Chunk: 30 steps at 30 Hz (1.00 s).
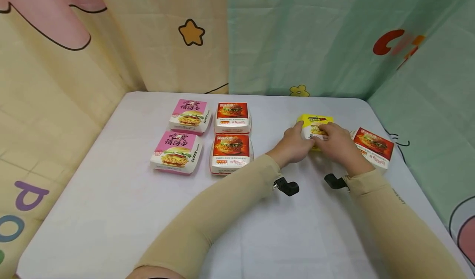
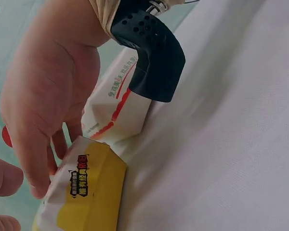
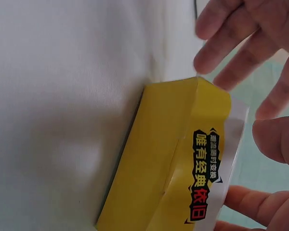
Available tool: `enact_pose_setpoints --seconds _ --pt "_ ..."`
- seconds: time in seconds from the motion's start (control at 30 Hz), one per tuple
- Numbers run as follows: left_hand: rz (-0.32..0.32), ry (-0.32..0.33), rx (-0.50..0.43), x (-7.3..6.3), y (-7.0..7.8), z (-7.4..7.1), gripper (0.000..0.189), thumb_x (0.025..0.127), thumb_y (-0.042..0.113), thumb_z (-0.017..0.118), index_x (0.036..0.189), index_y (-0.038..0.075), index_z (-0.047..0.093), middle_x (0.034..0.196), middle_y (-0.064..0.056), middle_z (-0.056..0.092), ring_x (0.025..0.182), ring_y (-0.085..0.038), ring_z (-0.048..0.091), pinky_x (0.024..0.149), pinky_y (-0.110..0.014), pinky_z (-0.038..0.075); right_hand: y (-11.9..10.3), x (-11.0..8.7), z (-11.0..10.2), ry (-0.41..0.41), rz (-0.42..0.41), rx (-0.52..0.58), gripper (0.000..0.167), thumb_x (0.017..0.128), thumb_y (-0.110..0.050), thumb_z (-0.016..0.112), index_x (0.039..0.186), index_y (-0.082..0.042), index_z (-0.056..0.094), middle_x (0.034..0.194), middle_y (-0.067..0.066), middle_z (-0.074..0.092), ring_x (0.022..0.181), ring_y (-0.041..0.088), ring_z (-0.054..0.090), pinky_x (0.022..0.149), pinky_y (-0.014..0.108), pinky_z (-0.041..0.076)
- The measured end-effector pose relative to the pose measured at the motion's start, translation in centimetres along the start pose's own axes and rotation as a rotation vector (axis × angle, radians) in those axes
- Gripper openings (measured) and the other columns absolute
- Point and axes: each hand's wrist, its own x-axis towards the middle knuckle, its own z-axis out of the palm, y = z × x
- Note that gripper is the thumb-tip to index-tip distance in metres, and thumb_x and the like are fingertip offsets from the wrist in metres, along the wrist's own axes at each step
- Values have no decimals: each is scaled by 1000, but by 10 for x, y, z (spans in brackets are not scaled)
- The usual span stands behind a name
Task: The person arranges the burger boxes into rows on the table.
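A yellow-and-white burger box [image 1: 316, 120] rests on the white tablecloth, with a hand at either side. My left hand [image 1: 295, 145] is at its left end; in the right wrist view its fingers [image 3: 231, 55] are spread and fairly straight beside the box corner, thumb apart from the box. From the right, my right hand [image 1: 339, 147] reaches over the box. Its index finger [image 2: 36, 178] lies extended along the top in the left wrist view, other fingers partly hidden behind. Just right of that hand sits a red-and-white burger box [image 1: 375, 145], turned at an angle.
Two pink-and-white burger boxes, one far [image 1: 190, 114] and one near [image 1: 177, 152], lie left of two red-and-white ones, far [image 1: 232, 117] and near [image 1: 231, 153]. Black wrist cameras [image 1: 286, 186] sit below both hands. Printed curtains [image 1: 282, 35] enclose the table's back and sides.
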Motion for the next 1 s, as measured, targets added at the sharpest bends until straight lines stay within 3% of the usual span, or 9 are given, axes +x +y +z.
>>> enact_pose_setpoints --seconds 0.17,0.33,0.57,0.8,1.0 --pt "-5 14 74 3 -8 3 72 104 41 57 168 26 28 168 -6 35 139 -19 48 114 -36 45 -8 -4 3 6 -53 17 58 106 -28 59 151 7 49 157 33 43 143 54 38 119 68 29" --pt "-24 52 95 3 -14 5 69 105 38 55 168 27 27 169 -9 31 136 -27 52 114 -40 46 -9 -5 5 5 -20 44 57 106 -25 59 152 5 47 158 32 42 145 54 38 120 69 30" --pt "-70 97 23 4 -19 6 64 107 33 55 166 34 29 170 -10 27 140 -29 51 116 -42 46 -5 -4 6 -37 36 81 71 107 -33 58 159 9 32 159 38 37 145 53 39 119 69 33" --pt "-68 127 -26 7 -23 6 63 107 26 54 165 32 31 165 -12 37 134 -25 52 114 -42 46 -7 -1 9 -114 85 84 83 107 -43 55 167 0 16 167 36 25 153 55 27 123 69 27" --pt "-63 169 -64 6 -25 5 62 107 22 53 164 30 32 163 -11 42 128 -23 54 110 -41 48 -10 -2 13 -108 88 97 85 106 -45 58 169 -6 15 168 34 24 153 55 27 122 70 28"
